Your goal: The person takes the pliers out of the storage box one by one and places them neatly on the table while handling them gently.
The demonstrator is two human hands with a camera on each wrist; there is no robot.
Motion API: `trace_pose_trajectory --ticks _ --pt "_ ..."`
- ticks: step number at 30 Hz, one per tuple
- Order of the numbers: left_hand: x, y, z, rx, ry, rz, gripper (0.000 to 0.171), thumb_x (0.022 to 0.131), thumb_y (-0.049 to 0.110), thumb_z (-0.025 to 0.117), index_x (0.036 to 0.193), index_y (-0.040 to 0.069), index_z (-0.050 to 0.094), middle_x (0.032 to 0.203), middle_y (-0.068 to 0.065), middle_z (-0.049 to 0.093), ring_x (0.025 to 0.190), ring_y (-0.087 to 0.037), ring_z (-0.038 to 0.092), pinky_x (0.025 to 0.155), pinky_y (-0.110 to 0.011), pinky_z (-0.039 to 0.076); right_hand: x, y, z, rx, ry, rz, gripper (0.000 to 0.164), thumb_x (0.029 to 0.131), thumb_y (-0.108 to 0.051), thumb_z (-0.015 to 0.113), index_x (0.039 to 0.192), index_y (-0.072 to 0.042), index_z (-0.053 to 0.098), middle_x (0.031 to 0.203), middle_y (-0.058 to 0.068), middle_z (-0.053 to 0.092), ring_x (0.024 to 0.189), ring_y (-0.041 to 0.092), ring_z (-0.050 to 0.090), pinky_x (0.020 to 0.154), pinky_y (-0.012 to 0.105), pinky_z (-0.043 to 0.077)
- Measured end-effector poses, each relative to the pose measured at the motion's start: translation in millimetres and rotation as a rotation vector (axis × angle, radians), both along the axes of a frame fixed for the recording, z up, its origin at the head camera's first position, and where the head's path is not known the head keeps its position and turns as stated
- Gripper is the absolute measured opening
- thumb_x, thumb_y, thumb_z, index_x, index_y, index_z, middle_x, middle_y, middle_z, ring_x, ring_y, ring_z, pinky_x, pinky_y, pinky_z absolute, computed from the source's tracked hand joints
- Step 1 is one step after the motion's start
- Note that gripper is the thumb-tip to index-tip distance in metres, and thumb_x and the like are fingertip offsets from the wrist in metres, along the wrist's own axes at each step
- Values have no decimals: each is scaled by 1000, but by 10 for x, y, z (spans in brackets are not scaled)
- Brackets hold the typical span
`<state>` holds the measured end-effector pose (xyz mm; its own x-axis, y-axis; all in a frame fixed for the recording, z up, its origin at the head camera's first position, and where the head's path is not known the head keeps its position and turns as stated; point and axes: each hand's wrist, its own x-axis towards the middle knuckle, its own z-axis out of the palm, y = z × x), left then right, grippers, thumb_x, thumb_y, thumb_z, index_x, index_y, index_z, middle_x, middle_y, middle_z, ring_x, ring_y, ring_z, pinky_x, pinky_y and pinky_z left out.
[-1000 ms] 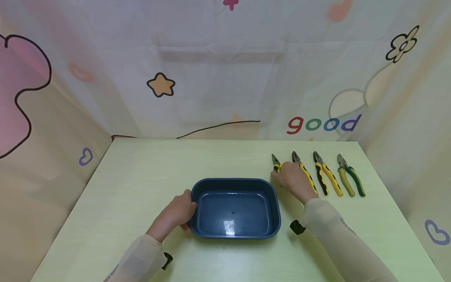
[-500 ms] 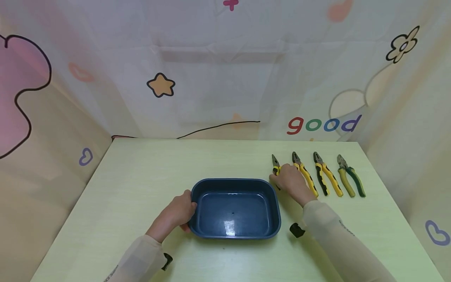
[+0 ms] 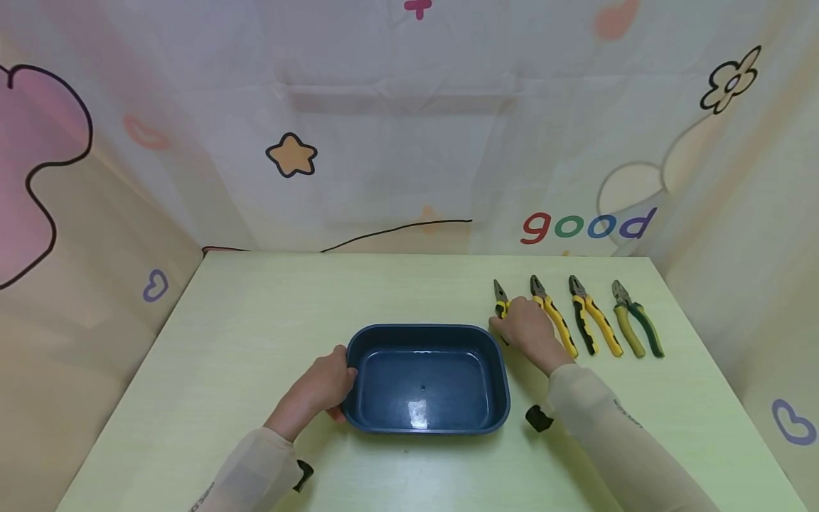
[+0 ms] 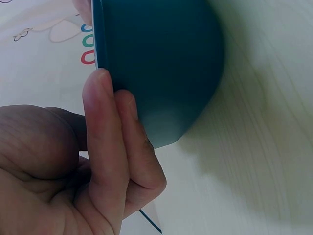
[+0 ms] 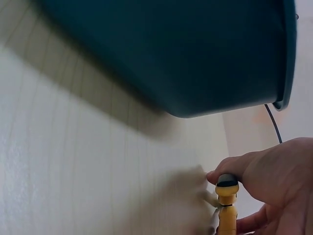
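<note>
In the head view my left hand [image 3: 327, 380] holds the left rim of a dark blue rectangular tub [image 3: 425, 384], thumb at the rim. The left wrist view shows its fingers [image 4: 104, 147] against the tub's outer wall [image 4: 161, 58]. My right hand [image 3: 527, 334] grips the leftmost pliers [image 3: 500, 294], whose jaws point away from me and whose handles are mostly covered. A yellow and black handle [image 5: 227, 196] shows beside the thumb in the right wrist view. Just right of that hand lie yellow and black pliers [image 3: 558, 323].
Two more pliers lie farther right, one pair yellow and black [image 3: 598, 323], the other green [image 3: 648, 334]. All stand in a row on the pale wooden table [image 3: 269, 299]. A printed curtain [image 3: 397, 156] hangs behind the table and at both sides.
My right hand has shifted slightly left and toward me at the leftmost pliers, then stayed nearly still. The left hand and the tub have not visibly moved.
</note>
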<state>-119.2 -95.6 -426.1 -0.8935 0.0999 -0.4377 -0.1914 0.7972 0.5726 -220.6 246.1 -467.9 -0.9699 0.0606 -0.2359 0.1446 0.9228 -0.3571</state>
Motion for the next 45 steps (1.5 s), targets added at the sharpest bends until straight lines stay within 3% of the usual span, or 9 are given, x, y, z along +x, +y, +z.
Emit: trace_pose_trajectory --ticks 21,45 --pt "9 -3 7 18 12 -14 32 109 9 47 133 -12 42 93 -26 62 47 -22 67 60 -34 56 -15 -8 -16 44 -27 -11 42 96 -37 64 94 4 53 68 11 52 56 22 55 49 28 40" --pt "17 -4 20 15 37 -31 28 109 8 47 129 -11 43 89 -24 62 47 -22 68 61 -34 56 -37 -38 -35 66 -37 6 40 99 -33 61 97 6 54 76 14 53 60 24 56 50 29 42"
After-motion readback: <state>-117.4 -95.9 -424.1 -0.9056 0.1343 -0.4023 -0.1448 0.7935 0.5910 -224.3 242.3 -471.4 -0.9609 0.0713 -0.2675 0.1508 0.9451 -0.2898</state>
